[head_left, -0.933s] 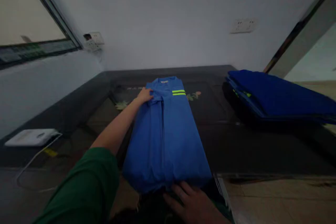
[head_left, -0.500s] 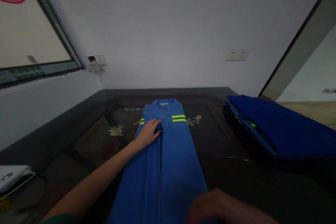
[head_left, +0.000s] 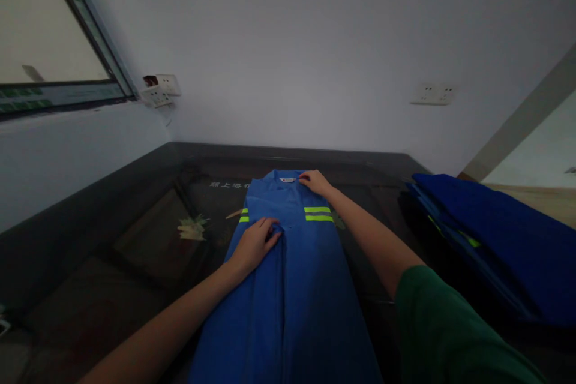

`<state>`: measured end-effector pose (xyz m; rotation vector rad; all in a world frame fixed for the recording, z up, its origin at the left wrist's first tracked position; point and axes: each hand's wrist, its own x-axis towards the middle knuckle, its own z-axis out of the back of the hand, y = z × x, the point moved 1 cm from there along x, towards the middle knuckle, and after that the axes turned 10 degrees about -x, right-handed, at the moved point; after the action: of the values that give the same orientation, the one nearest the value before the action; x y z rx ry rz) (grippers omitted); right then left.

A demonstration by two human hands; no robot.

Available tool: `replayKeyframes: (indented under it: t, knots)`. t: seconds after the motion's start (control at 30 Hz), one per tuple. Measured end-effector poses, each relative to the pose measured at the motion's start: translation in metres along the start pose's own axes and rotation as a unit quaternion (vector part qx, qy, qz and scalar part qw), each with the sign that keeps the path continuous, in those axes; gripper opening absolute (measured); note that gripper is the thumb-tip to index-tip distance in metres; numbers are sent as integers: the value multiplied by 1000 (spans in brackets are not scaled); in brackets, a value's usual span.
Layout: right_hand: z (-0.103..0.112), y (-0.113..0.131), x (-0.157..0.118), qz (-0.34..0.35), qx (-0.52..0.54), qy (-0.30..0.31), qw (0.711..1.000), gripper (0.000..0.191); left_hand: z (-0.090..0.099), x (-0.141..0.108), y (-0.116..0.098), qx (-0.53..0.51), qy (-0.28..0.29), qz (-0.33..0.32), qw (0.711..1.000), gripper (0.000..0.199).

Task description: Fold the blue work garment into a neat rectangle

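A blue work jacket (head_left: 310, 288) with yellow-green reflective stripes lies folded lengthwise, its collar at the far end. My left hand (head_left: 256, 243) rests on its chest, with thumb and fingers closed on the front opening's edge. At the collar, my right hand (head_left: 315, 182) pinches the right side beside the white neck label (head_left: 287, 180). The jacket's near end runs out of view at the bottom.
Under the jacket is a dark, glossy table (head_left: 148, 288) with flower pictures. To the right lies a stack of folded blue garments (head_left: 499, 234). Wall sockets (head_left: 434, 94) and a window frame (head_left: 67, 99) are behind and to the left.
My right hand has moved from the near right edge forward to the collar and taken hold there. My left hand stays on the chest front. The view has shifted slightly.
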<state>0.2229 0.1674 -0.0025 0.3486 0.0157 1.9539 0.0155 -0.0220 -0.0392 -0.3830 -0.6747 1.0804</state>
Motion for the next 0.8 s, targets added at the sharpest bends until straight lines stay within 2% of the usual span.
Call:
replayKeyframes:
  t: [0.13, 0.27, 0.33, 0.4, 0.43, 0.5, 0.57, 0.63, 0.7, 0.8]
  knots:
    - [-18, -3, 15, -16, -46, 33, 998, 16, 5, 2, -1, 8, 27, 9, 1000, 10]
    - [-28, -6, 14, -23, -79, 27, 996, 21, 14, 5, -4, 20, 33, 1, 999, 9]
    - [-27, -2, 7, -19, -97, 12, 995, 20, 17, 6, -6, 42, 40, 1, 998, 9]
    - [-19, 7, -3, 6, -100, -31, 994, 19, 20, 7, -9, 65, 54, 4, 996, 9]
    - [-12, 15, -10, 34, -87, -58, 994, 20, 20, 6, -10, 75, 60, 8, 995, 9]
    - [3, 33, -29, 132, -26, -83, 987, 20, 23, 6, -14, 89, 69, 22, 993, 7]
    - [17, 53, -52, 265, 46, -38, 962, 20, 26, 6, -17, 93, 75, 37, 992, 7]
    - [28, 68, -75, 371, 67, 35, 926, 21, 30, 6, -19, 91, 81, 44, 992, 8]
    - [34, 76, -92, 412, 36, 83, 907, 23, 31, 6, -20, 88, 85, 42, 992, 9]
    - [38, 76, -99, 409, -5, 112, 905, 20, 30, 5, -20, 89, 90, 30, 992, 12]
